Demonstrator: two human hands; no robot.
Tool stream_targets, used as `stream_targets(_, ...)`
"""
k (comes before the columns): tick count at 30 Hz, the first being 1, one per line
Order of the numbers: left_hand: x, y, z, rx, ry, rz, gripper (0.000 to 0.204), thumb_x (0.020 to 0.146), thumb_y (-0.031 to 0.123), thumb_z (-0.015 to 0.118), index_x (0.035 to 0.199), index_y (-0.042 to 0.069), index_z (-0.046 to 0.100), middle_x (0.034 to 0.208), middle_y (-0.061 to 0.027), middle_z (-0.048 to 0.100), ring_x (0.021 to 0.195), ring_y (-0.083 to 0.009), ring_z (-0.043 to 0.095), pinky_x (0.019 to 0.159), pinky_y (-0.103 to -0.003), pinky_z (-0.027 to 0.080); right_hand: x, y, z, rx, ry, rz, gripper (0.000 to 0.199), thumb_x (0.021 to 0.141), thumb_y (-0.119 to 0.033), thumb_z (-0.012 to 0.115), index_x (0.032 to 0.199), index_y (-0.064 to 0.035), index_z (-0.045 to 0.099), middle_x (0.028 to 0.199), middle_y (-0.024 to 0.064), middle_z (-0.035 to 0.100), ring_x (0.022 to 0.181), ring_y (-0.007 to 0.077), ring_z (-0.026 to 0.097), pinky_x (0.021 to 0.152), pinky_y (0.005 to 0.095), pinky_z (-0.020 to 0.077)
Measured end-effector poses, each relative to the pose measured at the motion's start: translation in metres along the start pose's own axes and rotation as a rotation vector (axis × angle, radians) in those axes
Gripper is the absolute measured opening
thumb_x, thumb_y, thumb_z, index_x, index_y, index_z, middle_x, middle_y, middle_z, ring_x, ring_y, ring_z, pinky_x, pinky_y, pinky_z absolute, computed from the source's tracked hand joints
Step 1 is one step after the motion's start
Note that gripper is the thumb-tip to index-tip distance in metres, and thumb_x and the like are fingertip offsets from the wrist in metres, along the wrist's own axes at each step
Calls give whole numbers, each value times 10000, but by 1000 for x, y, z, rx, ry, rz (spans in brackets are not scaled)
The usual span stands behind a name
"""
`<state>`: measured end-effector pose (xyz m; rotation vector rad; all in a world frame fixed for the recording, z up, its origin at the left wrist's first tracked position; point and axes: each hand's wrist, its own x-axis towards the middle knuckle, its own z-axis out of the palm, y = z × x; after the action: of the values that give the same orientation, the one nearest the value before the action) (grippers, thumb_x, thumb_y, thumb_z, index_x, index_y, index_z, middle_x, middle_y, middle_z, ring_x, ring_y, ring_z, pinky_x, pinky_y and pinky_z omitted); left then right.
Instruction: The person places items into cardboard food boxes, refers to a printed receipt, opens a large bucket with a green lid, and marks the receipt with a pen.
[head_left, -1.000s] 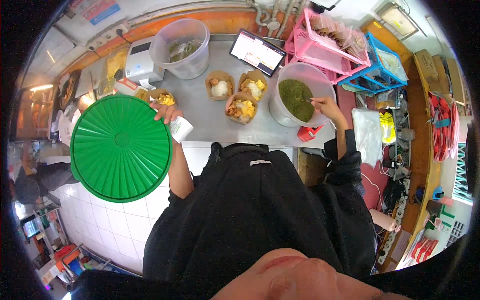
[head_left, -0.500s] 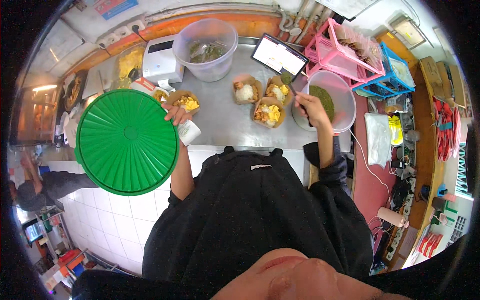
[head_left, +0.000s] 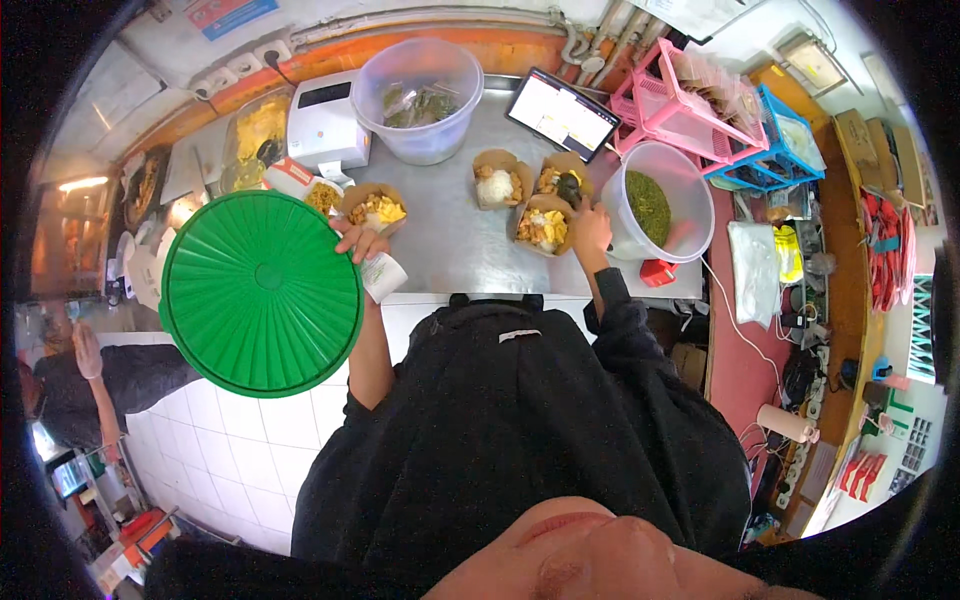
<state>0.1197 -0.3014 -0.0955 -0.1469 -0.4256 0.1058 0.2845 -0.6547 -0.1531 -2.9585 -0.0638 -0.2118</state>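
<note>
My left hand [head_left: 357,240] grips the rim of a big round green lid [head_left: 265,290] with ridges fanning from its centre. A white printed paper slip [head_left: 383,277] hangs just beside those fingers; whether they hold it too is unclear. My right hand [head_left: 593,235] is closed on a dark spoon [head_left: 570,187], its head over the back right food box [head_left: 552,172]. Two more open cardboard boxes sit close by: one with white rice [head_left: 495,186] and one with yellow egg and browned pieces [head_left: 543,228]. To the right, a clear tub [head_left: 685,200] holds a chopped green mixture [head_left: 648,208].
Another food box [head_left: 375,208] stands by the lid. Behind are a white printer [head_left: 325,125], a clear bucket [head_left: 420,143] with packets and a tablet [head_left: 563,115]. Pink [head_left: 690,110] and blue crates fill the back right. Another person's hand [head_left: 88,350] shows at far left.
My right hand has moved left and lower from the tub, bringing the spoon over the back right box. The lid has shifted slightly right and down. The other person's hand has risen.
</note>
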Motion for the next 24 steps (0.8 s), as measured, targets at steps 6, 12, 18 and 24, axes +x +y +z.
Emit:
stream_targets(6, -3, -3, 5, -7, -13, 15, 316, 922, 275, 457, 1110, 79, 619, 718, 18, 565, 628, -125, 457, 657, -279, 352, 12, 21, -117, 184, 305, -235, 359, 798, -47, 528, 1148, -104, 582, 943, 181, 576, 906, 362, 581, 711, 452, 488)
stream_targets(12, -8, -8, -5, 33, -4, 47, 309, 912, 281, 469, 1084, 79, 627, 723, 26, 573, 625, -124, 461, 650, -280, 350, 107, 152, -117, -216, -122, -31, 320, 802, -133, 508, 1091, -139, 647, 848, 230, 629, 812, 377, 624, 718, 464, 493)
stream_targets(18, -4, -33, -11, 42, 57, 121, 301, 897, 288, 484, 1063, 86, 634, 750, 26, 596, 617, -117, 447, 641, -274, 339, 125, 158, -43, -281, -315, -232, 225, 796, -198, 557, 858, -5, 657, 901, 226, 642, 835, 375, 637, 698, 468, 510)
stream_targets(24, -2, -50, -15, 2, 253, 102, 284, 875, 311, 512, 1016, 109, 655, 754, 25, 597, 611, -109, 431, 639, -265, 330, 122, 193, -4, -233, -601, -762, 193, 784, -136, 574, 899, -24, 680, 763, 143, 666, 662, 309, 633, 583, 429, 498)
